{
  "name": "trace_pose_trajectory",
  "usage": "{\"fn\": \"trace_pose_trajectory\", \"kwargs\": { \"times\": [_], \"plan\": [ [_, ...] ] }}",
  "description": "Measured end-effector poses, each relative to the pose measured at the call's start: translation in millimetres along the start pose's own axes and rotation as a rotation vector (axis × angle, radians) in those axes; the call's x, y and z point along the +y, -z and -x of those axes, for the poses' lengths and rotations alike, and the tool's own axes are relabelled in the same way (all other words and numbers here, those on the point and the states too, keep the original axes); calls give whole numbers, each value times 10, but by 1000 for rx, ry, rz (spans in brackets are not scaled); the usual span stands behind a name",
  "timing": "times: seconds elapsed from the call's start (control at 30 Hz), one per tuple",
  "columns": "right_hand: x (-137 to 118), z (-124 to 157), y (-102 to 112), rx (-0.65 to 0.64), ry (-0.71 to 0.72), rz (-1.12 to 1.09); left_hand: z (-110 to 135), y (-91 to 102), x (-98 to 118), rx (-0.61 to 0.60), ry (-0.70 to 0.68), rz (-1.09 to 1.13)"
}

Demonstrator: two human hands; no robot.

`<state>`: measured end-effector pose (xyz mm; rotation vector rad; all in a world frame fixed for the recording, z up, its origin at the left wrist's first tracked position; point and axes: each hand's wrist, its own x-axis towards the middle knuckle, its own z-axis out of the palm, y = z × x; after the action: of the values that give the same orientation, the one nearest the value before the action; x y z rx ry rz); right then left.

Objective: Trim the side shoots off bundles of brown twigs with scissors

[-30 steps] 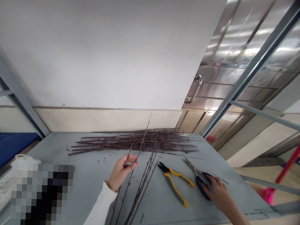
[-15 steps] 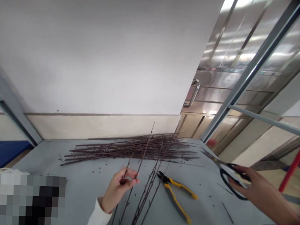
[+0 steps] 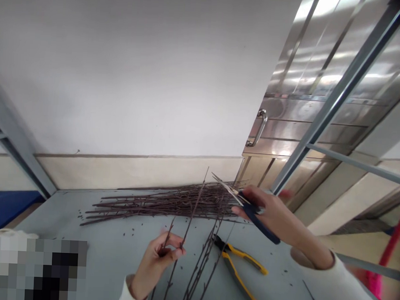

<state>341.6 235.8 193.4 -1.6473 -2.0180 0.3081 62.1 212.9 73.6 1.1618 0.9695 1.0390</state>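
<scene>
My left hand (image 3: pixel 160 259) pinches a thin brown twig (image 3: pixel 193 211) between thumb and fingers, its tip pointing up and away. In my right hand (image 3: pixel 266 210) is a pair of scissors (image 3: pixel 250 210) with dark handles. Their blades are slightly parted, and the points are close to the right of the twig's upper end. More knobbly twigs (image 3: pixel 200 265) lie to the right of my left hand, running toward the near edge. Beyond both hands a pile of dark twigs (image 3: pixel 144 203) stretches across the table.
Yellow-handled cutting pliers (image 3: pixel 239 266) lie on the grey table (image 3: pixel 109 261). Small dark bits and a short twig piece (image 3: pixel 311 295) are scattered there. Metal frame posts (image 3: pixel 320 124) rise at both sides, before a white wall (image 3: pixel 140 76) and a metal door (image 3: pixel 321 102).
My right hand has brought the scissors leftward and up from the table's right side to the twig's upper end. The left hand stays nearly in place, still pinching the twig.
</scene>
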Motion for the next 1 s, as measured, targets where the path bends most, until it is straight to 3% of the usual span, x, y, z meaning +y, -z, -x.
{"fn": "trace_pose_trajectory", "kwargs": {
  "times": [0.27,0.5,0.7,0.9,1.0],
  "plan": [
    [-65,98,-37,-249,199,-75,24,28,-8,2,-15,-49],
    [-237,111,78,-417,177,-30,40,-42,51,0,2,-50],
    [-218,44,63,-376,175,16,47,-57,27,-6,-15,-127],
    [-219,35,49,-160,114,165,78,-74,23,-20,-30,-221],
    [-215,43,64,-156,122,133,107,-101,97,-24,-40,-310]
  ]
}}
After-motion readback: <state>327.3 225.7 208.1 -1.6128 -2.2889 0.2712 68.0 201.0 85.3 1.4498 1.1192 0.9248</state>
